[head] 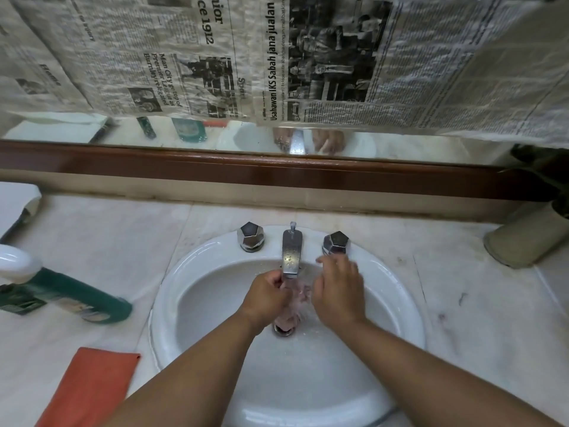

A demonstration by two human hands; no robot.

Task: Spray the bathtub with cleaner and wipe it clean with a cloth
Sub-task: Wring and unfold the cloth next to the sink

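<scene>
Both my hands are over a white sink basin under a running chrome tap. My left hand is curled loosely in the water stream, holding nothing. My right hand is spread open just right of the stream, its fingertips close to the right tap knob. A green cleaner bottle with a white cap lies on its side on the counter at the left. An orange cloth lies flat at the counter's front left. No bathtub is in view.
A left tap knob stands beside the spout. The marble counter surrounds the basin. A mirror behind is covered with newspaper above a brown wooden frame. A pale pot stands at the right; a white object sits at the far left.
</scene>
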